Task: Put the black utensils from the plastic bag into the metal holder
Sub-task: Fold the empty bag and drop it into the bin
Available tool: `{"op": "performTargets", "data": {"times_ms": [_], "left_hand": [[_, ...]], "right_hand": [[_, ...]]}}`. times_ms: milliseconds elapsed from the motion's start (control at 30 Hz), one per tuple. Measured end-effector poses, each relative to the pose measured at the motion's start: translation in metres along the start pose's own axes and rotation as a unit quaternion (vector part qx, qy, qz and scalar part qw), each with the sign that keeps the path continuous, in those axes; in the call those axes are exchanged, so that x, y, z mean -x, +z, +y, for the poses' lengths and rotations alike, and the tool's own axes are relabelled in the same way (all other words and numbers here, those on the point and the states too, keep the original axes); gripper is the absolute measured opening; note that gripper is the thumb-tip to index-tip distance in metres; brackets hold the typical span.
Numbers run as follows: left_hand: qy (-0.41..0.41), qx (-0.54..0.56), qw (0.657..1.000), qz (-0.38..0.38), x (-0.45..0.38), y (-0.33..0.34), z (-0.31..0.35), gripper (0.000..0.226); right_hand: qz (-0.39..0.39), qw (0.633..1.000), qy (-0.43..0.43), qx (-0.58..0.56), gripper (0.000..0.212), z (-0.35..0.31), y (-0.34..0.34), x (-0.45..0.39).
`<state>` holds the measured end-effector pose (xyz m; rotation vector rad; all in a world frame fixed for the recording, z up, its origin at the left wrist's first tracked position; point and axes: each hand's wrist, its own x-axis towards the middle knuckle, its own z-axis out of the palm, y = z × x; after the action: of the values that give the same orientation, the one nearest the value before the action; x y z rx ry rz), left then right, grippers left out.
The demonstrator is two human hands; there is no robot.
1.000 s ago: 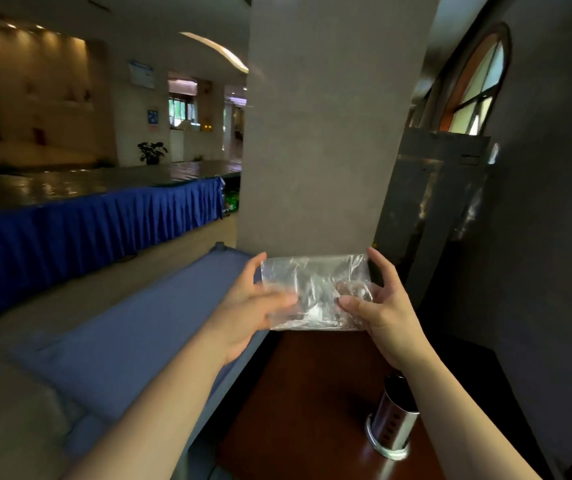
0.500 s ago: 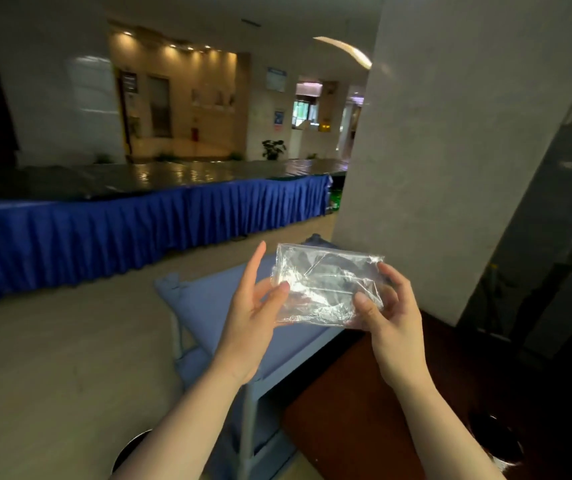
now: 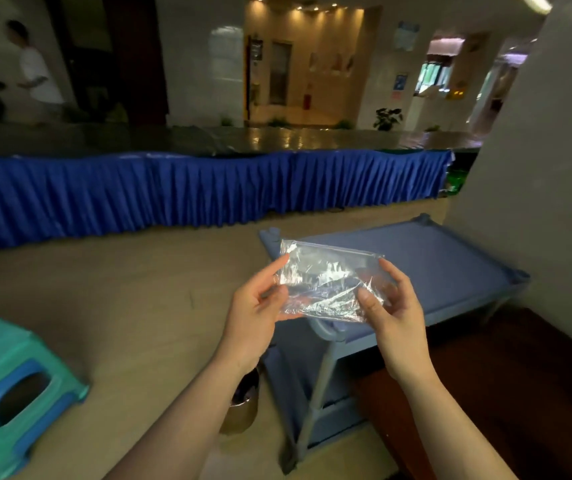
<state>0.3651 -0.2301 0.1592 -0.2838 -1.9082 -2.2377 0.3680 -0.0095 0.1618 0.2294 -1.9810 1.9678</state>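
- Both forearms reach forward from the bottom edge, bare to the wrist.
- The left hand (image 3: 253, 313) pinches the left edge of the plastic bag (image 3: 329, 282), its fingers (image 3: 279, 268) closed on the film from front and back.
- The right hand (image 3: 390, 313) grips the bag's right end, thumb in front and the other fingers behind, clamped on the plastic.
- The bag is held in the air between the hands, crumpled and shiny, its zip strip along the top; whether anything is inside cannot be told.
- Below and behind it stands a blue cot (image 3: 433, 268), with a dark wooden counter (image 3: 520, 393) at lower right.
- A teal stool (image 3: 10, 386) sits on the floor at lower left.
- Farther off runs a long counter with a pleated blue skirt (image 3: 191, 188).
- A grey pillar (image 3: 537, 185) rises at right.
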Motion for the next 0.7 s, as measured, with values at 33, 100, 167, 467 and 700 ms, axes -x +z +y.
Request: {"op": "performTargets", "data": {"times_ms": [33,100,167,467,700], "left_hand": [[-0.011,-0.005,1.0,0.014,0.002,-0.01,-0.005,0.051],[-0.03,-0.007,0.999,0.044,0.005,-0.029,-0.016,0.051],[-0.043,-0.015,0.996,0.073,0.008,-0.048,-0.028,0.052],[-0.097,-0.055,0.981,0.157,-0.007,-0.142,-0.092,0.05],[-0.159,-0.067,0.971,0.162,-0.059,-0.209,-0.157,0.053]], "right_hand": [[-0.009,1.0,0.011,-0.007,0.051,0.008,0.009,0.0],[-0.026,0.999,0.034,-0.01,0.051,0.026,0.028,-0.002],[-0.043,0.998,0.055,-0.007,0.049,0.042,0.046,-0.003],[-0.099,0.985,0.141,0.014,0.049,0.124,0.14,-0.018],[-0.102,0.974,0.201,0.031,0.048,0.197,0.2,-0.046]]}}
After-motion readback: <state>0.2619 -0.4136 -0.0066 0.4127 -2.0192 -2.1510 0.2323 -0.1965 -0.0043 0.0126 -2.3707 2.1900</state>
